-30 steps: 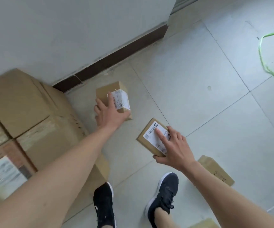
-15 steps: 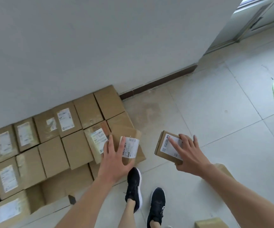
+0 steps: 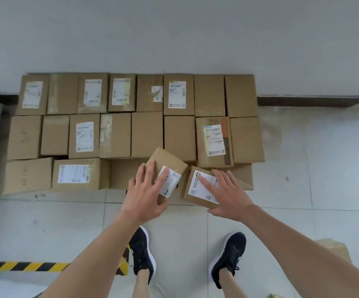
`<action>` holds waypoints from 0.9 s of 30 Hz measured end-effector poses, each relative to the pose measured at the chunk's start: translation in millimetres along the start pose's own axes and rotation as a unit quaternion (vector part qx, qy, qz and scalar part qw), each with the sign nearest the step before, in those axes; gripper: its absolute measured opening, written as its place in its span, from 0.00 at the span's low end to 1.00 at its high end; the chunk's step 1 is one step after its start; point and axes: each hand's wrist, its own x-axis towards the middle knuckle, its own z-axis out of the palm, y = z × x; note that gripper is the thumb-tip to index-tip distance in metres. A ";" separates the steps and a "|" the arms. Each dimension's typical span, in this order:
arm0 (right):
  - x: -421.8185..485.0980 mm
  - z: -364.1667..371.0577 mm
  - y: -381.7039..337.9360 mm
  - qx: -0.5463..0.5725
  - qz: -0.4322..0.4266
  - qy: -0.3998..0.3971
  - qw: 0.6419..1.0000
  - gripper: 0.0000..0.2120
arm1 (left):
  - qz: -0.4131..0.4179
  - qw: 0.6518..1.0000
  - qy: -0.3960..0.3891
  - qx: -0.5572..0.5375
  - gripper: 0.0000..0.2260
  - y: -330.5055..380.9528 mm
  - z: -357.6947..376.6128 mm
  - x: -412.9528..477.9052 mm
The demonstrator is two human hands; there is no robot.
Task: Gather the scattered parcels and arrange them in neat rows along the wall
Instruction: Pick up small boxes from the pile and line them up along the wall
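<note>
The left hand (image 3: pixel 145 198) grips the left parcel (image 3: pixel 168 161), with its fingers laid over the labelled top and its thumb curled round the near edge. The right hand (image 3: pixel 231 195) clamps the right parcel (image 3: pixel 195 184): fingers spread across the white label, thumb hooked under the near edge. Both small boxes are held tilted, just beside each other, over the row farthest from the wall (image 3: pixel 174 29). Whether they rest on the cartons beneath cannot be told.

The arranged parcels (image 3: pixel 146 134) lie in three rows out from the wall. The back row is tight against it, a second row sits in front, and the third row is only partly visible under the hands. Several boxes carry white labels. A dark baseboard (image 3: pixel 309 101) runs along the foot of the wall, to the right of the rows.

Farther from the wall than the hands, two dark shoes (image 3: pixel 228 254) stand on the pale tiled floor (image 3: pixel 324 168). A loose parcel (image 3: pixel 333 248) lies farther out again, beside the right forearm. Yellow-and-black tape (image 3: pixel 23 266) crosses the floor parallel to the wall.
</note>
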 end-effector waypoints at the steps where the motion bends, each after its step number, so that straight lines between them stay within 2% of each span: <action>1: 14.3 6.8 -18.3 -0.003 -0.012 -0.004 1.000 0.55 | 0.012 1.000 -0.006 0.006 0.41 -25.1 8.5 -9.9; 6: 90.2 40.0 -89.0 -0.011 -0.046 -0.012 0.999 0.57 | 0.117 0.990 -0.029 0.076 0.43 -161.2 52.9 -34.2; 9: 128.9 55.8 -108.5 -0.027 -0.037 -0.019 0.999 0.56 | 0.174 0.977 -0.051 0.111 0.43 -221.5 77.0 -25.6; 13: 167.7 67.7 -107.4 -0.071 -0.011 -0.016 0.997 0.56 | 0.278 0.948 -0.064 0.142 0.44 -251.5 105.2 14.9; 16: 189.2 72.9 -96.6 -0.097 -0.027 0.019 0.995 0.57 | 0.342 0.923 -0.064 0.165 0.44 -254.8 120.3 46.0; 20: 200.9 89.7 -93.0 -0.144 -0.050 0.054 0.987 0.52 | 0.310 0.925 -0.050 0.215 0.44 -263.1 135.8 63.7; 23: 209.0 101.2 -100.1 -0.178 -0.020 0.024 0.984 0.53 | 0.275 0.922 -0.063 0.264 0.45 -263.4 143.6 59.0; 27: 223.9 110.1 -109.7 -0.200 -0.042 0.032 0.978 0.50 | 0.228 0.936 -0.074 0.259 0.50 -240.2 142.8 54.3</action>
